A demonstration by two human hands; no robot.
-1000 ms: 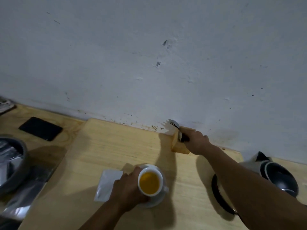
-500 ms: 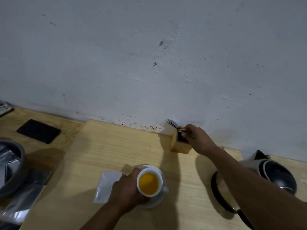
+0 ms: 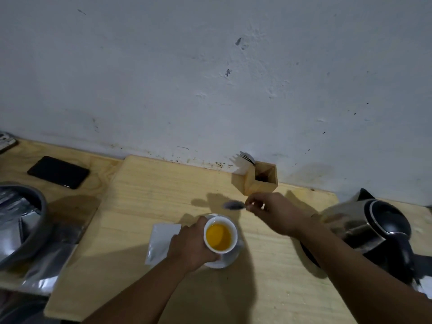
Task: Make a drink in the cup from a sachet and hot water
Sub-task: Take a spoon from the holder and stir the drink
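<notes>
A white cup (image 3: 221,236) holding orange liquid sits on a white saucer (image 3: 231,259) on the wooden board (image 3: 145,197). My left hand (image 3: 191,247) wraps around the cup's left side. A white sachet (image 3: 160,242) lies flat just left of that hand, partly under it. My right hand (image 3: 273,212) pinches the handle of a small metal spoon (image 3: 233,205), whose bowl points left and hovers just above and behind the cup. The steel kettle (image 3: 371,228) with a black lid stands at the right, behind my right forearm.
A wooden cutlery holder (image 3: 257,180) with forks stands against the white wall (image 3: 210,78). A black phone (image 3: 58,171) lies at the left. A grey bowl (image 3: 30,228) with silver packets sits at the far left edge.
My right hand has left the cutlery holder with a spoon and moved down and left toward the cup. My left hand stays on the cup.
</notes>
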